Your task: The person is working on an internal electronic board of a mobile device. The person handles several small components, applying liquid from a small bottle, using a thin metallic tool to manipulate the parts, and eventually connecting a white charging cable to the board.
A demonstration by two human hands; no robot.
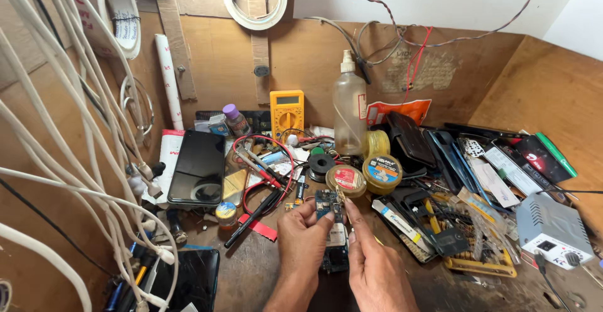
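My left hand (303,244) and my right hand (375,265) meet near the bottom middle of the head view. Between their fingertips they hold a small blue circuit board (326,203), which stands on end over the wooden bench. The left fingers pinch its left edge. My right thumb and forefinger press on its right edge, near its top. Below the board, between my hands, a dark part (336,258) with a pale label shows. Just behind the board sit two round tins, one with a red label (346,179) and one with a blue label (382,172).
A yellow multimeter (287,112) and a clear squeeze bottle (349,108) stand at the back. A black phone (198,166) lies left, red and black probe leads (264,189) beside it. White cables (75,161) hang at left. Phone parts and a grey box (553,227) crowd the right.
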